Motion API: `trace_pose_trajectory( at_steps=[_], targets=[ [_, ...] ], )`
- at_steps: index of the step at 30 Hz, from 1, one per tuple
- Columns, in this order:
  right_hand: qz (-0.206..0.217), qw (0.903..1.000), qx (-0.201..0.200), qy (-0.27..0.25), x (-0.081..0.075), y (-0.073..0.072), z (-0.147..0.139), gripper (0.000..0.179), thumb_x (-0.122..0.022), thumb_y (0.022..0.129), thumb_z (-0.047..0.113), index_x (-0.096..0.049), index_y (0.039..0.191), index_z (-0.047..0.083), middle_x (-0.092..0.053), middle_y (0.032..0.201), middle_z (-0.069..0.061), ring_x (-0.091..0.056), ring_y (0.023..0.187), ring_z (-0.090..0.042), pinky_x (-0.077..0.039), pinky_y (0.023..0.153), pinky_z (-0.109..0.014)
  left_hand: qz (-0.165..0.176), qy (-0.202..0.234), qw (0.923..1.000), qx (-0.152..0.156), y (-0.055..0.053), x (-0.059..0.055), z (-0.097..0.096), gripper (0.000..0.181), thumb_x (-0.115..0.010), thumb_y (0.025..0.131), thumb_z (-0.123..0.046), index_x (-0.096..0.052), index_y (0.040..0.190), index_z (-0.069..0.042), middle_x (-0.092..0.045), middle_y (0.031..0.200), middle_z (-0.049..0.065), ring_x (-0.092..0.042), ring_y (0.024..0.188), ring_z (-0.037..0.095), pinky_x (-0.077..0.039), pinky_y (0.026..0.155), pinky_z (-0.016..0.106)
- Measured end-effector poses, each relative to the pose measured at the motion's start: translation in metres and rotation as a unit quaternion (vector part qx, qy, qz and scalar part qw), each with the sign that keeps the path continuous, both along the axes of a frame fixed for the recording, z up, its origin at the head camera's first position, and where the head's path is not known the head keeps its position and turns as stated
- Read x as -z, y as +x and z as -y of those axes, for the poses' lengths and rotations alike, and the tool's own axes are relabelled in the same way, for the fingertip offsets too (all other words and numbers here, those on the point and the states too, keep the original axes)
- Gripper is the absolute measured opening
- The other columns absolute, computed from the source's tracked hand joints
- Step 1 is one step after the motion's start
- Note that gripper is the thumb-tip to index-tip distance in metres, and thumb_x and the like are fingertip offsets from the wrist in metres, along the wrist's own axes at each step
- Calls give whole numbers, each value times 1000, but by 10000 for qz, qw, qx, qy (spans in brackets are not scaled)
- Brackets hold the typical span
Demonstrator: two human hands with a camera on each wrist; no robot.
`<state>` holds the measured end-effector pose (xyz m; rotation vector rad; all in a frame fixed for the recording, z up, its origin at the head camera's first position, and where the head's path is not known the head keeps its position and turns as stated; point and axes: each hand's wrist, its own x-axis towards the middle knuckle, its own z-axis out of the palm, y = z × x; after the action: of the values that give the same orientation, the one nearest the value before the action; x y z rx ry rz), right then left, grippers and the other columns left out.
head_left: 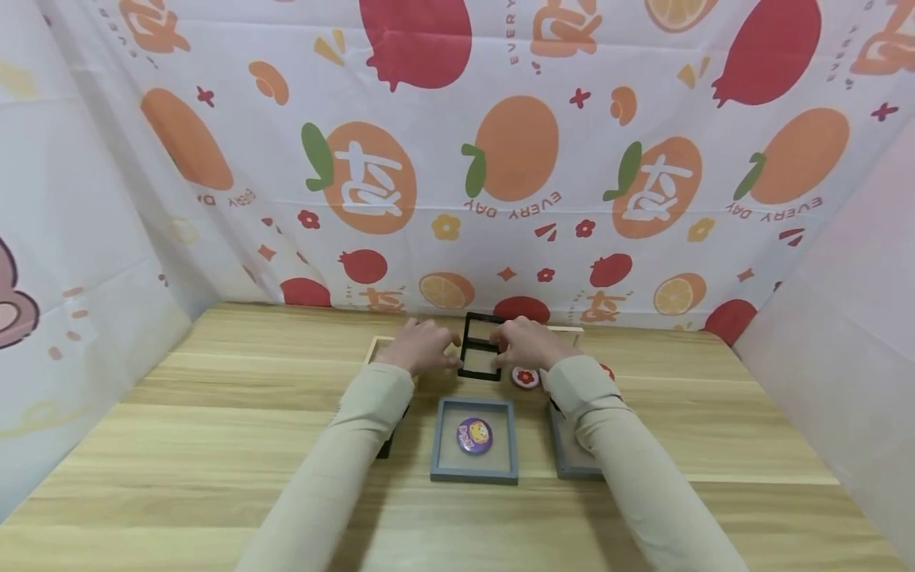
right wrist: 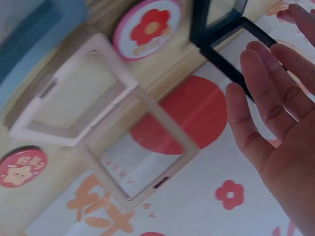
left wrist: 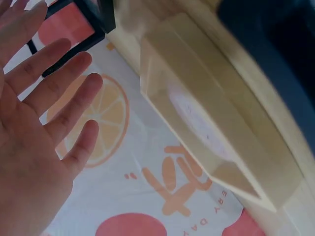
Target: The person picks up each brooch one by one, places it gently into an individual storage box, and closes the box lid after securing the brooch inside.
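Note:
A black hinged display case [head_left: 465,346] stands unfolded at the back of the table, between both hands. My left hand [head_left: 420,348] is beside its left edge, and in the left wrist view its fingers [left wrist: 74,118] are spread and fairly straight. On the other side, my right hand [head_left: 530,345] has fingertips overlapping the case's right edge. Its fingers [right wrist: 266,105] look relaxed in the right wrist view, with the dark case [right wrist: 224,61] just beyond them. Near the right hand lies a round badge with a red flower [head_left: 525,377]. The thumbs are mostly hidden in the wrist views.
In front sits a grey frame [head_left: 438,445] holding a purple round badge [head_left: 474,435]. Another grey frame [head_left: 568,457] is partly under the right forearm. A light wooden frame [left wrist: 231,93] holds a pale badge. An unfolded cream case [right wrist: 110,108] lies near a red badge [right wrist: 22,167].

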<state>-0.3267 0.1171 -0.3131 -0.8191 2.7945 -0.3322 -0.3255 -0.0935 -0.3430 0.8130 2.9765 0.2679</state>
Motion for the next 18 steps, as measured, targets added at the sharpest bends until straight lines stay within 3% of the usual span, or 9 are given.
trace_pose_trajectory(
  at_steps=[8,14,18],
  targets=[
    [40,9997,116,206,8,-2,-14,35,-73,94,14,-68,126,-1,-71,112,-15,-66,99,-25,-55,86,-40,58,-48,10000,59,-1,5,-10,34,-74,94,-31,-74,121,-10,-72,120,7,-65,113,28,-36,109,56],
    [75,9998,129,138,8,-6,-17,36,-75,93,15,-69,125,-1,-71,110,-16,-67,97,-25,-56,85,-39,23,-128,9999,67,3,7,-15,16,-75,93,-28,-77,98,-13,-74,95,4,-65,103,27,-40,104,53],
    [115,9995,189,209,11,-5,-21,38,-75,93,17,-68,126,0,-71,109,-12,-67,98,-24,-55,86,-39,185,-364,9991,104,4,8,-18,14,-75,92,-29,-74,92,-15,-72,92,2,-62,103,27,-40,103,51]
  ],
)
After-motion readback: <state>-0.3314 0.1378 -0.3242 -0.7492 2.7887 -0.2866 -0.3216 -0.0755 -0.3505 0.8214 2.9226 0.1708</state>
